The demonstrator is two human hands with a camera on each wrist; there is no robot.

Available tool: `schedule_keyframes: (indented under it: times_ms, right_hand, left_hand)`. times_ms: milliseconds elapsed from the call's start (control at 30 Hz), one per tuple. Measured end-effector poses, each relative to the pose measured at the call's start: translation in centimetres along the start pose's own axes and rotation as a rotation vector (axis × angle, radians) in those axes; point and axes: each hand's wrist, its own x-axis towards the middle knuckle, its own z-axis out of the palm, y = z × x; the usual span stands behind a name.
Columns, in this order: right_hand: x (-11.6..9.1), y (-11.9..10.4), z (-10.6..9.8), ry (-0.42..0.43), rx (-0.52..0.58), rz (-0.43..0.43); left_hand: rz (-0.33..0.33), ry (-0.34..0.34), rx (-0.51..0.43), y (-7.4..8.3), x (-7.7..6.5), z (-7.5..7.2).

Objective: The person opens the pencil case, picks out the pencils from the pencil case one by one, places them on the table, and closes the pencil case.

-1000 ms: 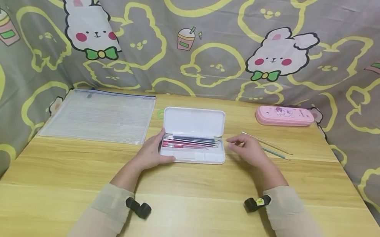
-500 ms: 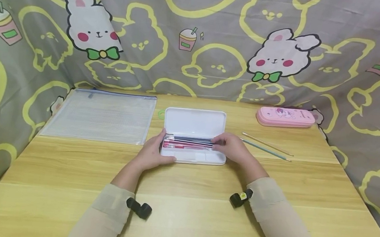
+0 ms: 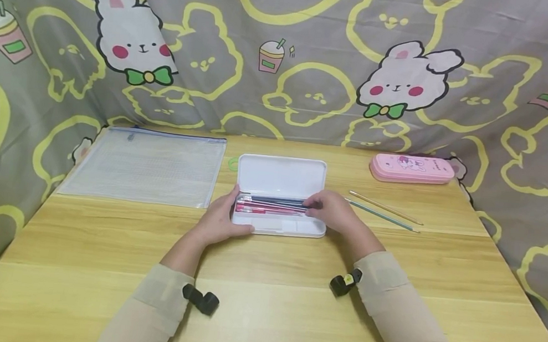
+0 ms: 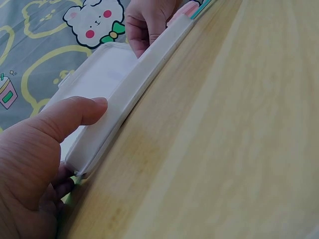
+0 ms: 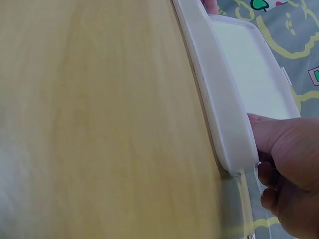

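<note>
An open white pencil case point(image 3: 280, 176) stands on the table, its lid raised at the back. Several dark, red and pink pencils point(image 3: 270, 204) lie lengthwise in its tray. My left hand point(image 3: 216, 218) grips the case's left end, thumb along the front wall and fingers round the side, as the left wrist view also shows. My right hand point(image 3: 334, 213) reaches over the right end, thumb and fingers pinching at the pencils' right ends. How many pencils it pinches is hidden. In the right wrist view, the right hand's fingertips point(image 5: 259, 119) go behind the front wall.
Two loose pencils point(image 3: 385, 208) lie right of the case. A pink rabbit pencil box point(image 3: 412, 169) is at the back right. A clear mesh zip pouch point(image 3: 149, 169) lies at the left, and a green ring point(image 3: 232, 164) sits behind the case. A patterned curtain point(image 3: 317, 42) borders the table.
My right hand has moved left from beside the case to over its tray, covering the pencils' right ends, and then stayed there. The left hand keeps its hold on the case.
</note>
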Motion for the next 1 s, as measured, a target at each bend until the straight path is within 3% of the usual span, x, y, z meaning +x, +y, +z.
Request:
schedule_keyframes:
  times_ms: [433,700,1000]
  right_hand:
    - [-0.9,1.5,-0.5,0.025,0.123,-0.108]
    - [-3.2,3.5,-2.5,0.103,0.193,-0.076]
    - [-7.0,6.9,-5.6,0.204,0.094,-0.011]
  left_hand:
    - [0.009,0.003,0.001,0.1,0.0,0.0]
    - [0.001,0.0,0.001,0.0,0.0,0.0]
    - [-0.005,-0.002,0.0,0.1,-0.1,0.0]
